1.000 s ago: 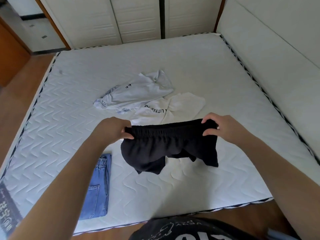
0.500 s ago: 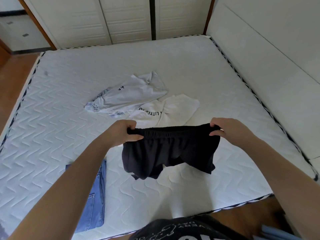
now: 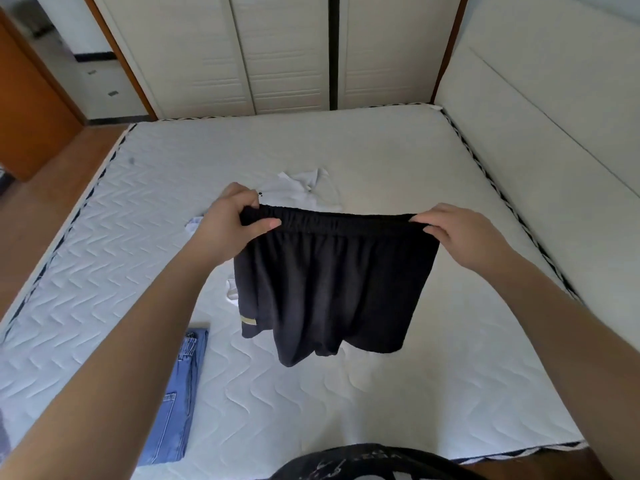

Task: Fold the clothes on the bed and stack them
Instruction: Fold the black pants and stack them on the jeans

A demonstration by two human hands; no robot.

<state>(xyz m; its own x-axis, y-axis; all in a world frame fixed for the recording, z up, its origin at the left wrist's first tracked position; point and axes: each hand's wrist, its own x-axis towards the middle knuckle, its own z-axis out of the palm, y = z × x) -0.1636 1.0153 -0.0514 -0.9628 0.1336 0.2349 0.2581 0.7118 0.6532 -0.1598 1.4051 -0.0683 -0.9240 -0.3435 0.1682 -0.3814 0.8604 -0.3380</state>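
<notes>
Folded jeans (image 3: 180,400) lie at the bed's (image 3: 398,161) near left. The left hand (image 3: 228,226) pinches 1 end of the black shorts' (image 3: 332,285) waistband, the right hand (image 3: 464,237) the other. Since 1 second ago the shorts have risen clear of the mattress and hang flat, probably ready for folding; white shirts (image 3: 304,192) wait behind.

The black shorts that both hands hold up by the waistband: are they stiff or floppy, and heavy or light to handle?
The black shorts are probably floppy: below the waistband the cloth hangs in loose folds. They seem light, since the left hand and right hand hold them up by fingertip pinches alone. The gathered waistband likely stretches when pulled.
</notes>
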